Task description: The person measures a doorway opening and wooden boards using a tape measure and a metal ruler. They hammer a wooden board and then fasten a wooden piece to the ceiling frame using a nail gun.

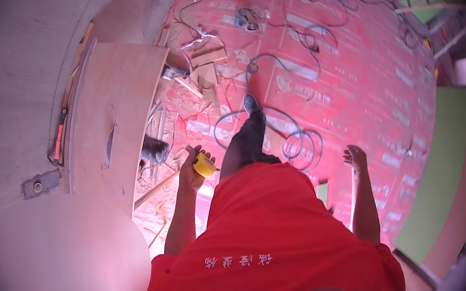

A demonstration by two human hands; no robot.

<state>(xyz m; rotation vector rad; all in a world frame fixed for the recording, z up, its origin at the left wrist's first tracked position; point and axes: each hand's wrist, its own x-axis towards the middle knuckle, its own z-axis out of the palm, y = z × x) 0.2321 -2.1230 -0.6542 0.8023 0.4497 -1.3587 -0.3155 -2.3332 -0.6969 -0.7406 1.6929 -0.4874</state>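
My left hand (195, 166) is wrapped round a yellow tape measure (204, 165), held left of my body beside a large plywood sheet (118, 90). On the other side, my right hand (355, 157) hangs low over the red floor, with its fingers apart and nothing in them. Dark trousers and one shoe (250, 104) show below my red shirt, the foot stretched forward on the floor.
Hoses and cables (303, 148) lie coiled across the red floor (358, 104). Wood scraps (207, 57) are scattered near the plywood. A blue tool (242, 21) lies farther forward. Green and brown boards (447, 163) stand at the right. An orange-handled tool (58, 141) is at the left.
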